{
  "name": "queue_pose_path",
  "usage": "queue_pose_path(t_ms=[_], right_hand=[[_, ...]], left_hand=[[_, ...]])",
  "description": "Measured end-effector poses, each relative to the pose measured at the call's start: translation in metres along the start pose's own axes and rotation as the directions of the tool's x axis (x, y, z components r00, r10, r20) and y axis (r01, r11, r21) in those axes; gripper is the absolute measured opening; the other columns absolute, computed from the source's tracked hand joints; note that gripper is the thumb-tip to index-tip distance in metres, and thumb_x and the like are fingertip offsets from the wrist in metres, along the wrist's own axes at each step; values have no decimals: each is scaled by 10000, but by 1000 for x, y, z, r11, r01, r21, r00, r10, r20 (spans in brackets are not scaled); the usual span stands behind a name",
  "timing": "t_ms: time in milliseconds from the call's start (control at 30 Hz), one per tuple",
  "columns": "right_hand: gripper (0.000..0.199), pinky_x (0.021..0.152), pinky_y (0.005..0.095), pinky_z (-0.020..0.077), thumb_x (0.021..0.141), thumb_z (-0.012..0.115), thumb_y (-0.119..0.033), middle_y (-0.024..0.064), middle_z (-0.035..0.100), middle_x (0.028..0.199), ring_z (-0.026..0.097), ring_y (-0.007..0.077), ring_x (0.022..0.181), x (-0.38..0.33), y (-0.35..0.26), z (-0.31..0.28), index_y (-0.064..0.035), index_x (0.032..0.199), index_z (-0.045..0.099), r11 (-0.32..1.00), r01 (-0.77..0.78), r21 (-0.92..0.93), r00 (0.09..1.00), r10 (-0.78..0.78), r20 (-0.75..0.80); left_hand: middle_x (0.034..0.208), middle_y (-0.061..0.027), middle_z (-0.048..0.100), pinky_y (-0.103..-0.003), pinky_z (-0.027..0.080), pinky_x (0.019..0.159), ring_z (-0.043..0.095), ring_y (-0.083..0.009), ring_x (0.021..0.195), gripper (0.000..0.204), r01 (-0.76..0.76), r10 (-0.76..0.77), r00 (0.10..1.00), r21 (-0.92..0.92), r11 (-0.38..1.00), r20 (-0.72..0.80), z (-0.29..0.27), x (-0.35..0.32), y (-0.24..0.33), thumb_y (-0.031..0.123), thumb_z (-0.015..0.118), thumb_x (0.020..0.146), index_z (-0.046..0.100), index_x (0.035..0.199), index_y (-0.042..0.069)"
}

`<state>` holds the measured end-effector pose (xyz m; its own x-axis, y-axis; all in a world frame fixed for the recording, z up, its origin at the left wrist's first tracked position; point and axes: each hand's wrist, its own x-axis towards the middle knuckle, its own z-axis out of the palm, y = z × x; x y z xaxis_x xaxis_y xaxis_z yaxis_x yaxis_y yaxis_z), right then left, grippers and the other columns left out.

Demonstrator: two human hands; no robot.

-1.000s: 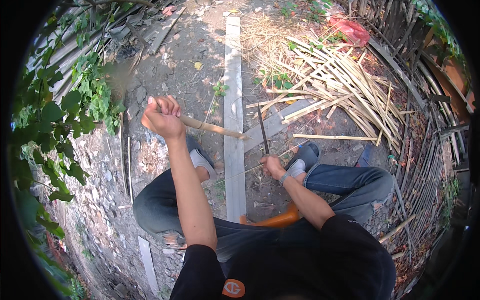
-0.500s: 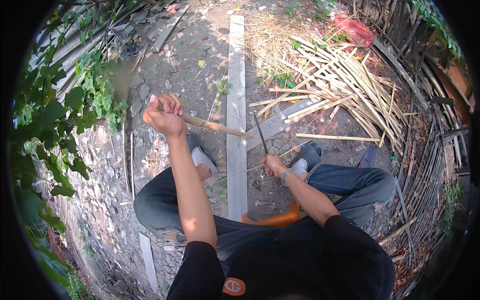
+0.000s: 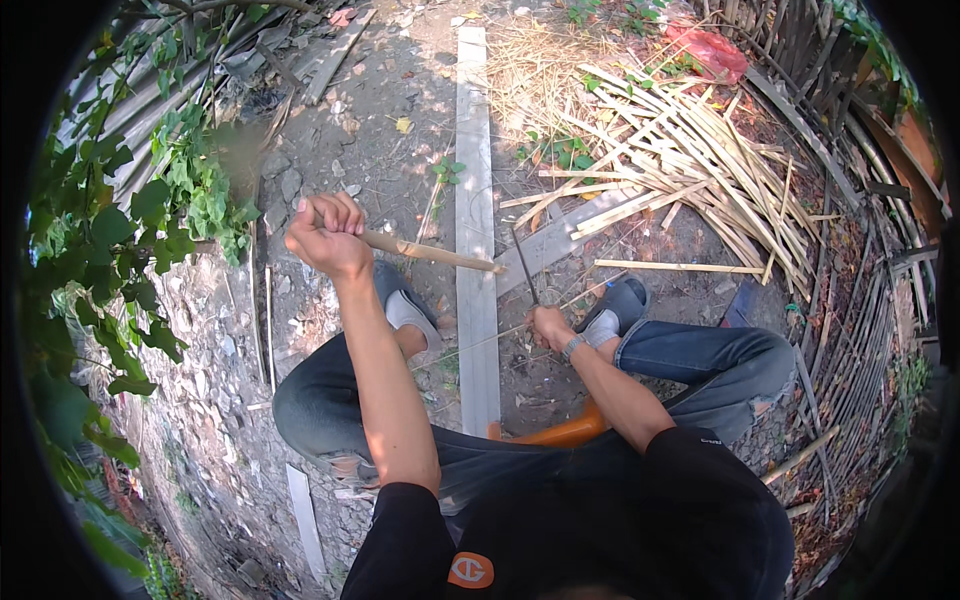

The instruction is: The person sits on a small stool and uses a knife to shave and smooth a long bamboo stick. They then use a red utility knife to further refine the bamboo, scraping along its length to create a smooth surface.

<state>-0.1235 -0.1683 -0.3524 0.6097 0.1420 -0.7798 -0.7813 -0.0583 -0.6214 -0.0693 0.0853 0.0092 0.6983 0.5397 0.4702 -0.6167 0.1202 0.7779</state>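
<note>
My left hand [image 3: 328,238] is closed around the near end of a pale bamboo stick [image 3: 430,252]. The stick points to the right, its far end above a grey plank [image 3: 478,200] on the ground. In my right hand [image 3: 549,328], fingers wrapped round the handle, is a knife with a long dark blade [image 3: 525,265] pointing up and away. The blade stands just right of the stick's end, with a small gap between them. A thin bamboo strip [image 3: 590,292] runs past my right hand, low over the ground; I cannot tell whether the hand touches it.
Split bamboo strips [image 3: 710,170] lie in a loose pile at the far right, beside thin shavings [image 3: 545,75] and a red plastic bag [image 3: 708,52]. A second board [image 3: 560,243] slants from the plank. An orange seat [image 3: 565,430] is under me. Leafy vines [image 3: 110,230] hang at the left.
Very little differs. The whole view has shifted slightly, and the stick's far end sits a touch further left over the plank. Both hands keep their hold.
</note>
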Motion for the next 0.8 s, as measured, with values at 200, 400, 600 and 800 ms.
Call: queue_pose_path(t_ms=[200, 400, 600, 800], right_hand=[[244, 417, 335, 334, 828, 675, -101, 25, 484, 546, 456, 147, 451, -37, -70, 22, -64, 663, 500, 649, 759, 56, 650, -751, -116], [212, 409, 372, 344, 840, 635, -177, 90, 527, 569, 501, 200, 461, -13, 44, -8, -39, 691, 575, 964, -125, -236, 991, 131, 8], [273, 498, 367, 404, 908, 657, -279, 60, 538, 604, 516, 192, 495, -10, -44, 6, -15, 850, 615, 734, 585, -345, 716, -667, -206], [397, 829, 458, 497, 903, 619, -308, 270, 692, 996, 669, 424, 937, -42, -64, -5, 20, 1121, 666, 701, 652, -290, 697, -704, -133]], left_hand=[[534, -32, 290, -285, 248, 397, 312, -146, 445, 474, -36, 36, 999, -9, 999, 31, 0, 5, 0, 283, 422, 1007, 304, 589, 93], [522, -36, 302, -283, 286, 398, 337, -150, 440, 480, -32, 32, 997, -8, 999, 67, 7, 2, 2, 281, 431, 1000, 315, 572, 100], [503, -66, 366, -290, 314, 394, 365, -162, 430, 455, -74, 89, 978, -82, 994, 187, 1, 10, -2, 290, 432, 945, 391, 554, 62], [506, -65, 378, -278, 266, 381, 334, -141, 416, 449, -143, 145, 967, -26, 989, 207, 2, -8, 6, 296, 468, 918, 396, 551, 48]])
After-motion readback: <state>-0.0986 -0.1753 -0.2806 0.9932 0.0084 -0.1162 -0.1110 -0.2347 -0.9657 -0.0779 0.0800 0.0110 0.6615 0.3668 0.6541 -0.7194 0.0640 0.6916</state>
